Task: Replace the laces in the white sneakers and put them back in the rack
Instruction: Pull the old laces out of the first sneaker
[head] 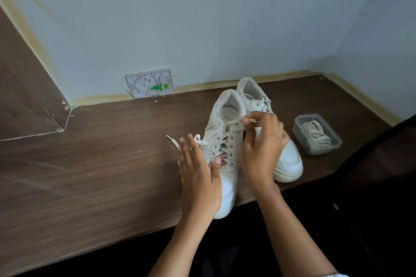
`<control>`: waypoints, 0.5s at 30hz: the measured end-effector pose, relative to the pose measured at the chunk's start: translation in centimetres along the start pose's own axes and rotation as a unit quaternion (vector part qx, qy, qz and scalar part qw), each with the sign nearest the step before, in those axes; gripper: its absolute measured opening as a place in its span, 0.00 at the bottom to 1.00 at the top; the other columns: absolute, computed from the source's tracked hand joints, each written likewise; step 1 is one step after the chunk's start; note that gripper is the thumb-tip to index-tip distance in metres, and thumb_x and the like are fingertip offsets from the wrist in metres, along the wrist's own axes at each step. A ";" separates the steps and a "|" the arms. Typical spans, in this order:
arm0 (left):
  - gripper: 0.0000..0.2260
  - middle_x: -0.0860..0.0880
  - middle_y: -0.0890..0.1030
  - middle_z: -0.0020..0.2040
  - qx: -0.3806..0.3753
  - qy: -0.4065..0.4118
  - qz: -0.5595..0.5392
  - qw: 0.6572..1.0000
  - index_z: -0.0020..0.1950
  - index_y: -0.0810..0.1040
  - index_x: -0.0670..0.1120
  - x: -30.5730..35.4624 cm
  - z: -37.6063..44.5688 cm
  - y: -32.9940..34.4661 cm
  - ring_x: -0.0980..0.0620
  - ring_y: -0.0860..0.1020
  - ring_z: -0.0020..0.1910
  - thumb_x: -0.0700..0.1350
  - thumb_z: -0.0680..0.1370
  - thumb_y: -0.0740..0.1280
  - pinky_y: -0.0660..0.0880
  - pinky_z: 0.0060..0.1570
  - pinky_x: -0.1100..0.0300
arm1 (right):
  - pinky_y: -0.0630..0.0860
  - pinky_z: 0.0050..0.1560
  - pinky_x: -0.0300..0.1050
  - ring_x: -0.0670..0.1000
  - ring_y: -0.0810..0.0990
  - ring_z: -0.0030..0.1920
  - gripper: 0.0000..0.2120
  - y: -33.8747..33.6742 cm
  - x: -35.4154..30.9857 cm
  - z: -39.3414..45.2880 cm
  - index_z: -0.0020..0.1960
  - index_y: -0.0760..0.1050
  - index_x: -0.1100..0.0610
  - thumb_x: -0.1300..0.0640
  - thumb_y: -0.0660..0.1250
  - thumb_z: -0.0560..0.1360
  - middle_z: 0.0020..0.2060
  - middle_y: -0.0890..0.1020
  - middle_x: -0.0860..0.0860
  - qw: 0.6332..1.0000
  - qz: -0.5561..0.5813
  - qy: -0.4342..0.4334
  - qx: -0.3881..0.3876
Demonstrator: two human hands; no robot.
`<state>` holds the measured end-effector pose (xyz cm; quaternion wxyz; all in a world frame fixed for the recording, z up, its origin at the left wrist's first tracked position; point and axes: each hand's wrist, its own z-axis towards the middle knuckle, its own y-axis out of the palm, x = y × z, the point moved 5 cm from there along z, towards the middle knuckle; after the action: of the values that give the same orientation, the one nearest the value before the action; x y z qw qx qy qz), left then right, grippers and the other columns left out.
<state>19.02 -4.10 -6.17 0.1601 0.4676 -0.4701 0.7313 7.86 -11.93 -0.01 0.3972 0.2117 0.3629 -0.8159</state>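
Two white sneakers stand side by side on the brown wooden table (101, 164). The nearer sneaker (227, 186) has its toe over the front edge and a cream lace (225, 141) threaded through its eyelets. One loose lace end (173, 140) trails onto the table to the left. My left hand (198, 173) lies flat against that shoe's left side with straight fingers, thumb on the laces. My right hand (262, 141) pinches the other lace end near the top eyelets. The second sneaker (288, 159) stands behind my right hand, partly hidden.
A clear plastic box (316, 134) holding coiled cream laces sits to the right of the shoes. A small grey open wall plate (149, 83) with wires leans against the blue wall at the back. A dark object fills the right edge.
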 end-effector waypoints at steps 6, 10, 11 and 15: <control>0.37 0.48 0.38 0.80 0.001 -0.023 -0.016 1.000 0.78 0.36 0.46 -0.5 0.0 -0.1 0.57 0.35 0.76 0.53 0.82 0.59 0.34 0.71 0.63 | 0.66 0.61 0.44 0.47 0.76 0.44 0.05 -1.3 0.1 0.5 0.49 0.69 0.51 0.60 0.60 0.81 0.43 0.77 0.40 0.994 0.075 0.055 0.065; 0.37 0.48 0.38 0.80 -0.007 -0.034 -0.014 0.999 0.78 0.35 0.46 -0.6 0.0 -0.1 0.53 0.37 0.78 0.55 0.81 0.59 0.35 0.72 0.62 | 0.64 0.56 0.48 0.45 0.73 0.48 0.11 -0.9 -0.9 0.6 0.53 0.76 0.50 0.44 0.62 0.80 0.47 0.78 0.40 0.999 -0.004 -0.020 -0.034; 0.37 0.47 0.38 0.80 -0.007 -0.035 -0.012 0.999 0.78 0.36 0.46 -0.6 0.0 -0.1 0.52 0.37 0.78 0.55 0.81 0.59 0.35 0.72 0.63 | 0.64 0.56 0.50 0.46 0.74 0.48 0.14 -0.4 -1.2 0.4 0.53 0.77 0.49 0.39 0.61 0.79 0.46 0.79 0.41 0.996 -0.036 -0.037 -0.066; 0.37 0.46 0.40 0.80 -0.002 -0.037 -0.001 0.999 0.79 0.37 0.45 -0.4 0.0 -0.2 0.52 0.38 0.78 0.54 0.81 0.59 0.36 0.72 0.63 | 0.64 0.56 0.54 0.51 0.77 0.47 0.10 1.1 -1.5 -0.5 0.46 0.80 0.49 0.43 0.68 0.75 0.42 0.81 0.44 0.984 -0.133 -0.087 -0.085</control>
<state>19.35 -3.93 -6.35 0.1443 0.4943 -0.4765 0.7126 9.64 -11.26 0.13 0.3313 0.0552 0.4200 -0.8431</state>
